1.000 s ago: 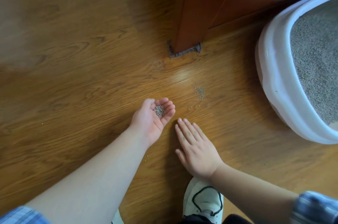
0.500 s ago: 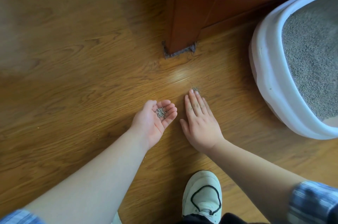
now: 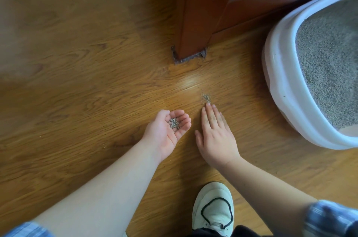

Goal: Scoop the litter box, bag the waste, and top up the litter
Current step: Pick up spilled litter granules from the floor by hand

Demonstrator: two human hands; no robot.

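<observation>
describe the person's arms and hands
Bare forearms; the left sleeve and right sleeve are blue plaid, ending well above the wrists. The left hand and right hand show no gloves, rings or watch. Faint grey smudges mark the right fingers.

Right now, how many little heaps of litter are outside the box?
2: one heap in the cupped left hand, another heap on the floor by the right hand. More may be hidden.

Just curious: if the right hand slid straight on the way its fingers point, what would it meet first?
Almost at once, the small pile of spilled litter, lying just ahead of the right hand; its fingertips may already touch it.
</observation>
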